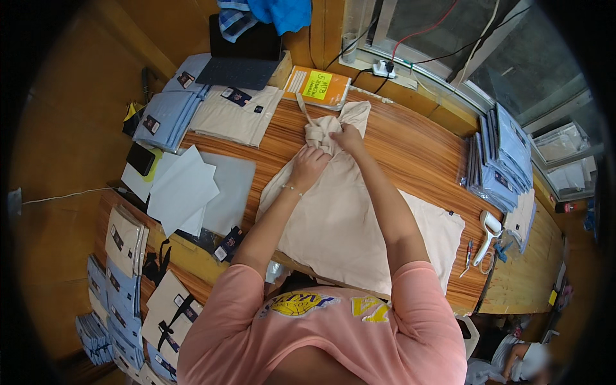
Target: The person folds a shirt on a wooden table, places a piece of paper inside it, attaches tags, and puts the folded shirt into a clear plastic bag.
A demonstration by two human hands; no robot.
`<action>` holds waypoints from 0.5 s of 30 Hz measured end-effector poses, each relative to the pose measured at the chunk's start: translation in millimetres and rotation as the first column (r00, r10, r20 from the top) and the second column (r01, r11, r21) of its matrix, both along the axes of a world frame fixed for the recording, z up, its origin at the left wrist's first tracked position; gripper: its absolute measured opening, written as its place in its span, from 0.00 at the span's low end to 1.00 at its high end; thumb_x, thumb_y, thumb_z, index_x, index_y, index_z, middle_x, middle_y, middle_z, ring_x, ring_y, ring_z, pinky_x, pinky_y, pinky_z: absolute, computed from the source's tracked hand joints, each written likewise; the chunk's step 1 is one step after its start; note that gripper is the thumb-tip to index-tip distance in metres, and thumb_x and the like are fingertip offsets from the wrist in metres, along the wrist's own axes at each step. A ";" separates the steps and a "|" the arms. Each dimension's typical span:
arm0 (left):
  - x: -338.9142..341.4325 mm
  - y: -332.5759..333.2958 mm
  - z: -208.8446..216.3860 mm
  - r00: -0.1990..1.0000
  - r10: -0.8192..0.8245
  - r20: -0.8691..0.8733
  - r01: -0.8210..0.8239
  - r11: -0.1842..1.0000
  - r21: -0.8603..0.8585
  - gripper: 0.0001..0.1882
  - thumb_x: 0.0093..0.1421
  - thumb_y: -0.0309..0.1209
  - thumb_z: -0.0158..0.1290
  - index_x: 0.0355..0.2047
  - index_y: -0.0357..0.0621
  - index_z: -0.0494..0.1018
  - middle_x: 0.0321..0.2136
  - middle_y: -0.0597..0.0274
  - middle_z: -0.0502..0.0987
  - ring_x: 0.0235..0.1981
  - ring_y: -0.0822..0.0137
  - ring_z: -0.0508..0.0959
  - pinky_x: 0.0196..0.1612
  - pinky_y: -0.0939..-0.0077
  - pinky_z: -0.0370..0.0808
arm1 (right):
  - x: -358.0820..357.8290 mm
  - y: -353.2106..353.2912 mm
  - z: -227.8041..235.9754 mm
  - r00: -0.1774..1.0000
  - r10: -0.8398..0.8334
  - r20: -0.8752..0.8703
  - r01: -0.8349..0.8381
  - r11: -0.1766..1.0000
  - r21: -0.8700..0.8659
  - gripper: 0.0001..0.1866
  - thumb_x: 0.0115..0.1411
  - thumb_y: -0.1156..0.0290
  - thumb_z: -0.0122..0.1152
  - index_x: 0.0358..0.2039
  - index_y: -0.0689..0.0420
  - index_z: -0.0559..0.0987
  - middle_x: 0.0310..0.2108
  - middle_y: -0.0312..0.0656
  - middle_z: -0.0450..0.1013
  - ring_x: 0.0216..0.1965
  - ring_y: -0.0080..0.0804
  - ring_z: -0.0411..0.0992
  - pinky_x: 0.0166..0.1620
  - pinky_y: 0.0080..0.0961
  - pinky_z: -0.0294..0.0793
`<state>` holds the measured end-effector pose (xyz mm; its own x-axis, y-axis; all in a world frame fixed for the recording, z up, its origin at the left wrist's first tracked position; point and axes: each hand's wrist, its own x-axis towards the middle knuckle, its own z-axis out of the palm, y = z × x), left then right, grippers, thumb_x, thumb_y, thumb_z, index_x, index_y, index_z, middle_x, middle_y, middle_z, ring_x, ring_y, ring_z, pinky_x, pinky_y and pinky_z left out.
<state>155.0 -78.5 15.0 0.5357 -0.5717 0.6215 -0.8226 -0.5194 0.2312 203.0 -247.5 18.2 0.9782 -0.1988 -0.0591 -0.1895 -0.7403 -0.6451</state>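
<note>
A beige cloth garment, seemingly a shirt, lies spread over the wooden table in front of me, its lower part reaching the near edge. At its far end the cloth is bunched into folds, with a narrow strip standing up. My left hand has its fingers bent into the cloth just below these folds. Beside it, slightly farther off, my right hand pinches the bunched cloth at its right side. Both fingertips are partly hidden in the fabric.
Folded shirts and a laptop stand far left, near an orange notebook. White sheets lie left. Bagged blue shirts, a lint roller and small snips sit right. Another person is lower right.
</note>
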 end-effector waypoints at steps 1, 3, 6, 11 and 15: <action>-2.1 2.6 -2.1 0.997 0.022 -0.073 -0.026 0.999 -0.047 0.06 0.44 0.27 0.55 0.24 0.45 0.70 0.26 0.63 0.70 0.28 0.62 0.70 0.32 0.71 0.68 | -1.5 -1.4 -2.1 1.000 -0.025 -0.002 0.025 0.978 0.208 0.17 0.52 0.66 0.59 0.38 0.65 0.73 0.29 0.47 0.74 0.28 0.33 0.72 0.32 0.26 0.71; -7.4 4.6 -4.3 0.975 0.045 -0.215 -0.077 0.987 -0.143 0.05 0.45 0.27 0.56 0.23 0.44 0.70 0.25 0.63 0.69 0.25 0.65 0.70 0.28 0.74 0.69 | -11.0 -6.2 -4.3 0.996 -0.084 -0.023 0.081 0.808 0.583 0.16 0.52 0.69 0.58 0.39 0.65 0.74 0.32 0.45 0.74 0.31 0.32 0.72 0.36 0.26 0.71; -15.9 7.9 0.3 0.804 -0.031 -0.594 -0.196 0.929 -0.314 0.09 0.53 0.34 0.53 0.29 0.43 0.69 0.24 0.64 0.69 0.24 0.70 0.72 0.26 0.77 0.70 | -44.0 -6.1 22.3 0.993 -0.052 -0.102 0.114 0.558 0.822 0.17 0.57 0.73 0.52 0.48 0.60 0.68 0.37 0.39 0.72 0.36 0.26 0.70 0.37 0.24 0.71; -5.5 2.3 18.1 0.034 -0.422 -0.906 -0.523 0.765 -0.376 0.25 0.61 0.50 0.40 0.48 0.44 0.60 0.39 0.60 0.70 0.37 0.67 0.75 0.37 0.76 0.73 | -80.7 -28.6 34.7 0.983 0.095 -0.157 0.125 0.278 0.952 0.20 0.58 0.76 0.47 0.53 0.56 0.62 0.45 0.39 0.68 0.43 0.28 0.68 0.44 0.28 0.70; -1.8 4.4 24.6 -0.277 -0.587 -0.761 -0.364 0.797 -0.483 0.29 0.61 0.51 0.37 0.58 0.48 0.53 0.52 0.57 0.63 0.49 0.64 0.69 0.48 0.68 0.69 | -94.7 -27.5 42.8 0.978 0.201 -0.047 0.015 0.158 0.987 0.25 0.54 0.84 0.43 0.54 0.57 0.60 0.51 0.42 0.64 0.52 0.33 0.64 0.54 0.33 0.64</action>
<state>153.3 -74.2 39.5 0.6122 -0.6811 -0.4015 0.6224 0.1020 0.7760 108.3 -275.0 61.0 0.9419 0.2228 -0.2514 -0.3296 0.4684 -0.8197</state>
